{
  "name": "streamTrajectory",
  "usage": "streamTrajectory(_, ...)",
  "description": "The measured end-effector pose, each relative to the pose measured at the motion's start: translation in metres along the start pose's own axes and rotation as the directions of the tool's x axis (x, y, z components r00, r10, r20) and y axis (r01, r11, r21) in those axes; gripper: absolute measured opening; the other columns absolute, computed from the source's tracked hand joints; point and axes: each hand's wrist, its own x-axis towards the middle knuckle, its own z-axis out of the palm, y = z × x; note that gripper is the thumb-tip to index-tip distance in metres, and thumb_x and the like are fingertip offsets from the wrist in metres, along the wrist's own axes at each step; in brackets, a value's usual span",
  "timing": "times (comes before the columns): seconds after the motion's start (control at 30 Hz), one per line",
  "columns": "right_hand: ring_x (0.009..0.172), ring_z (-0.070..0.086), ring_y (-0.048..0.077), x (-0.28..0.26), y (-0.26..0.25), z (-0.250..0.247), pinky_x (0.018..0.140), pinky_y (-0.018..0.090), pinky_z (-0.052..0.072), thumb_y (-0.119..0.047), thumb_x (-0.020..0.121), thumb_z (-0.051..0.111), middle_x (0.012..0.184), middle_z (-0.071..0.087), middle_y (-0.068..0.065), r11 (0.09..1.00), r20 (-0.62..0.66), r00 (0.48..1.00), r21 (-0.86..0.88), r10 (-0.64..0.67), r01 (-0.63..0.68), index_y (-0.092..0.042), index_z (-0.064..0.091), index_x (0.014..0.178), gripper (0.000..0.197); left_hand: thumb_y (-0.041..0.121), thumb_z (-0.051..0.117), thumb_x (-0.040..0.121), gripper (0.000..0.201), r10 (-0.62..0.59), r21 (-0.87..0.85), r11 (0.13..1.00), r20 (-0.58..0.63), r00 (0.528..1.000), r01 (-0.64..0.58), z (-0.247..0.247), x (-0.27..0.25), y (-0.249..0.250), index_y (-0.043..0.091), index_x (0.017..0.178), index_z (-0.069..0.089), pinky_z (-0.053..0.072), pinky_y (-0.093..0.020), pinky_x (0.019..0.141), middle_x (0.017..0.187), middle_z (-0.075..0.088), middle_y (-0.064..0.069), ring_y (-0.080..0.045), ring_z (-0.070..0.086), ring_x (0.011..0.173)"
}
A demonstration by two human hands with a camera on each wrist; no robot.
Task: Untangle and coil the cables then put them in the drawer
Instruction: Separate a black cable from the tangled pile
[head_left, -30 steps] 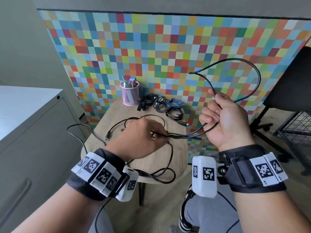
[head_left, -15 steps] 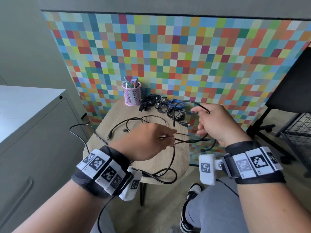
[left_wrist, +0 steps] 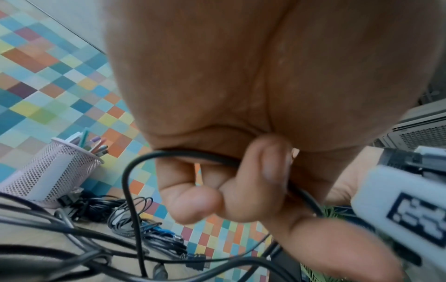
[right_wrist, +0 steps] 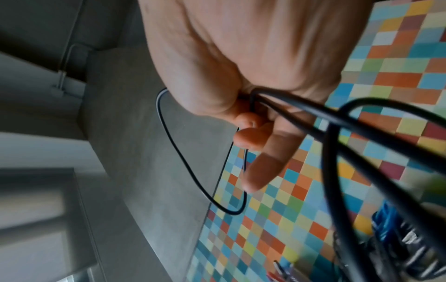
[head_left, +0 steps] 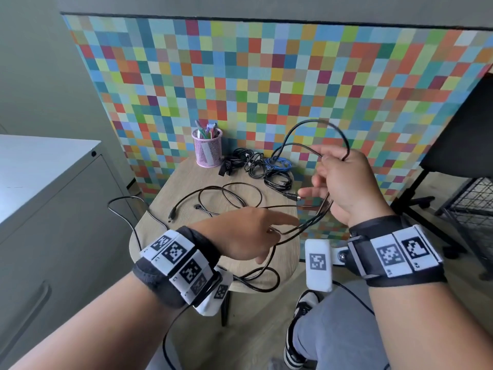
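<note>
- While a second ago the right hand (head_left: 344, 188) gripped one tall loop, it now holds several loops of the black cable (head_left: 320, 126) above the desk's (head_left: 160, 231) right edge, so coiling is progressing.
- The left hand (head_left: 248, 236) pinches the same cable, feeding slack; its tail lies across the desk.
- The cable pile (head_left: 256, 166) waits at the back edge.
- No brand is legible; the wristband tags seem to read "L2".

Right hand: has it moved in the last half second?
Yes. The right hand has risen and drawn right, away from the cable pile on the table, lifting a loop of black cable against the mosaic wall.
</note>
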Motion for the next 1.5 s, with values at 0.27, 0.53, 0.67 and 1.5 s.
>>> streamTrajectory(0.27, 0.041, 0.057, 0.012, 0.005, -0.005, -0.01, 0.064, 0.045, 0.063, -0.009, 0.108, 0.039, 0.094, 0.057, -0.011, 0.889, 0.063, 0.99, -0.436, -0.128, 0.143, -0.023, 0.07, 0.126, 0.039, 0.026, 0.07, 0.09, 0.02, -0.062, -0.065, 0.997, -0.4, 0.915, 0.039, -0.004, 0.009, -0.013, 0.023, 0.081, 0.052, 0.043, -0.024, 0.06, 0.069, 0.068, 0.009, -0.009, 0.058, 0.065)
streamTrajectory(0.53, 0.057, 0.057, 0.018, 0.01, 0.014, -0.016, 0.05, 0.027, 0.037, -0.004, 0.101, 0.039, 0.076, 0.065, -0.001, 0.521, 0.313, 0.947, -0.823, 0.08, 0.228, -0.03, 0.076, 0.097, 0.045, 0.008, 0.07, 0.085, 0.041, -0.066, -0.333, 0.924, -0.624, 0.779, -0.188, -0.012, 0.005, -0.026, 0.034, 0.113, 0.055, 0.049, -0.026, 0.066, 0.127, 0.066, 0.017, 0.01, 0.062, 0.07)
streamTrajectory(0.67, 0.075, 0.063, 0.024, 0.009, 0.018, -0.005, 0.063, 0.034, 0.045, -0.005, 0.102, 0.042, 0.092, 0.072, 0.001, 0.502, 0.423, 0.895, -0.81, 0.144, 0.302, -0.031, 0.077, 0.097, 0.044, 0.021, 0.067, 0.078, 0.057, -0.027, -0.383, 0.9, -0.527, 0.849, -0.21, -0.011, 0.001, -0.02, 0.031, 0.132, 0.053, 0.058, -0.037, 0.074, 0.123, 0.07, 0.013, -0.024, 0.072, 0.09)
streamTrajectory(1.5, 0.106, 0.068, 0.02, -0.001, 0.028, -0.014, 0.097, 0.045, 0.053, -0.02, 0.074, 0.083, 0.113, 0.074, -0.001, 0.914, 0.457, 0.853, -0.176, -0.254, 0.366, -0.025, 0.057, 0.11, 0.045, 0.021, 0.066, 0.095, 0.042, -0.15, -0.225, 0.974, -0.602, 0.784, 0.014, -0.008, 0.023, -0.031, 0.029, 0.135, 0.054, 0.037, -0.019, 0.06, 0.067, 0.053, 0.016, 0.004, 0.053, 0.058)
